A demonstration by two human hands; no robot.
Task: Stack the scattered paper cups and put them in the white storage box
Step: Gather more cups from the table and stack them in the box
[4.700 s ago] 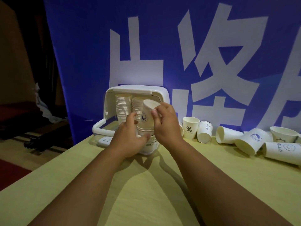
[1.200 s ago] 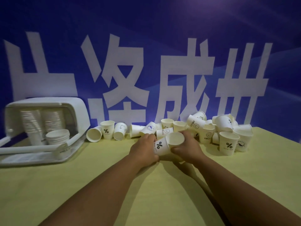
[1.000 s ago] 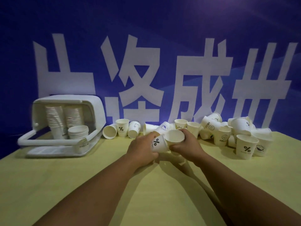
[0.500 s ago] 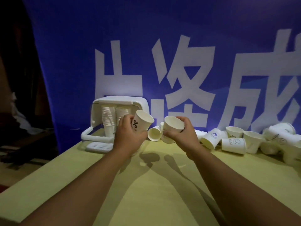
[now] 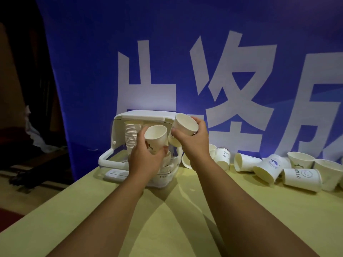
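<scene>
My left hand (image 5: 146, 160) grips a white paper cup (image 5: 156, 138), tilted with its mouth up and toward me, right in front of the white storage box (image 5: 118, 138). My right hand (image 5: 194, 145) holds a second paper cup (image 5: 182, 127) a bit higher, beside the box's upper right corner. The box stands open toward me on the table's far left, with a tall cup stack (image 5: 130, 138) inside. My hands hide the rest of its inside. Several loose cups (image 5: 300, 174) lie scattered along the banner to the right.
A yellow-green table (image 5: 167, 229) carries everything. Its left edge runs diagonally from the box toward me, with dark floor beyond. A blue banner (image 5: 92, 71) with large white characters hangs right behind the box and the cups.
Both hands have carried their cups leftward and closer to the box opening. Earlier they picked up the two cups from the scattered pile on the right.
</scene>
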